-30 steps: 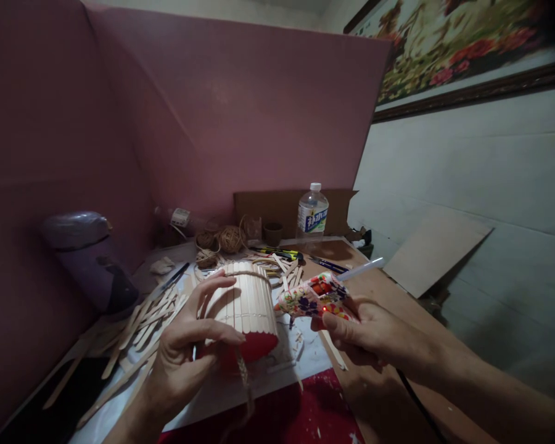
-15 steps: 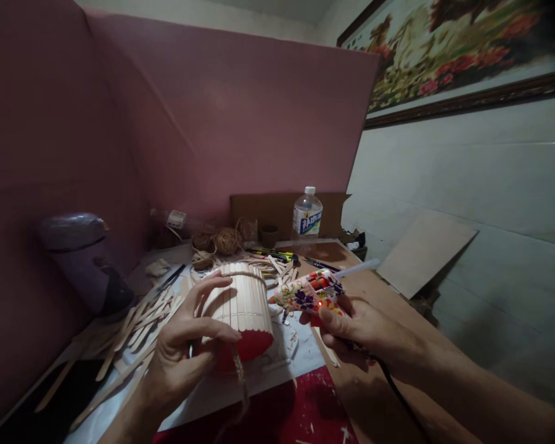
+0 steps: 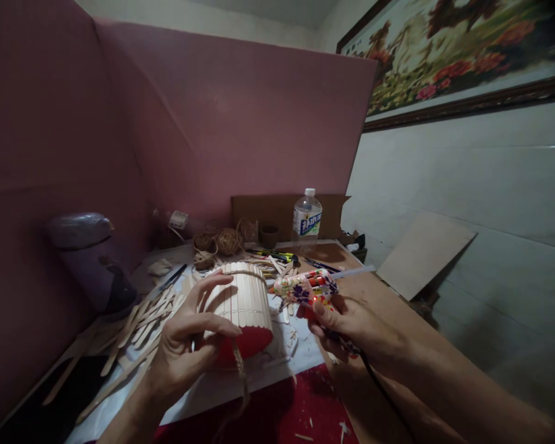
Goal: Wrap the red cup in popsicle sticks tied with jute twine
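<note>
My left hand (image 3: 192, 333) grips a round basket of pale craft sticks (image 3: 245, 302) lying on its side, its red end (image 3: 250, 345) turned toward me. A cord runs round the basket's far end. From under the left thumb and fingers hangs a braided cord (image 3: 240, 367), its lower end loose. My right hand (image 3: 337, 324) is wrapped round the handle of a floral-patterned hot glue gun (image 3: 300, 288) with a small red light lit. Its nozzle points left, close to the basket's far right edge; whether they touch I cannot tell. A clear glue stick (image 3: 354, 271) sticks out of its back.
Loose craft sticks (image 3: 143, 324) lie scattered at left, beside a tumbler (image 3: 92, 262). Behind the basket are balls of twine (image 3: 228, 242), a yellow-black utility knife (image 3: 277, 255) and a water bottle (image 3: 308, 216). A red cloth (image 3: 300, 401) covers the near edge.
My right hand has brought the glue gun slightly left and up, its nozzle nearer the basket. My left hand and the basket have hardly moved.
</note>
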Demonstrator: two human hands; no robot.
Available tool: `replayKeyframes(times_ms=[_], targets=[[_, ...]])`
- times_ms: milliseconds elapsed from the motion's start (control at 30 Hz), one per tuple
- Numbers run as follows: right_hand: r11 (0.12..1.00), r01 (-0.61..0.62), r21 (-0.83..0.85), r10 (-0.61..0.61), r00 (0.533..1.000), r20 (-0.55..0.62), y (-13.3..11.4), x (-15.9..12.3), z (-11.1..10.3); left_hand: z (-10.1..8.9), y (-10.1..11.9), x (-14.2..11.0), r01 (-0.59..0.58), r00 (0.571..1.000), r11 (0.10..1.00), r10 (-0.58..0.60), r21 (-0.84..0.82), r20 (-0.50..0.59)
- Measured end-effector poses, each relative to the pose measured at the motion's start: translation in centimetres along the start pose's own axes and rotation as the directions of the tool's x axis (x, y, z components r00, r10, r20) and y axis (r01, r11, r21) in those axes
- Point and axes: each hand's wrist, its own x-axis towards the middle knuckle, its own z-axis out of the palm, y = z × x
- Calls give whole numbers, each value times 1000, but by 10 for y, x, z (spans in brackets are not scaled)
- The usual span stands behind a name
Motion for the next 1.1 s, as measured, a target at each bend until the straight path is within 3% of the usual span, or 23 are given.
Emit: replayKeyframes(times_ms=[200, 533, 833, 1100], targets=[[992, 113, -58, -119, 984, -130, 13, 11, 9, -4, 1, -1, 27, 999, 1000, -27, -8, 31], [989, 41, -141, -42, 999, -1, 15, 7, 6, -3, 8, 0, 80, 997, 997, -80, -13, 10], [973, 86, -216, -81, 996, 34, 4, -4, 7, -3, 6, 2, 72, 997, 997, -72, -11, -1], [983, 74, -169, -68, 997, 37, 13, 0, 8, -7, 7, 1, 68, 997, 998, -68, 4, -34]])
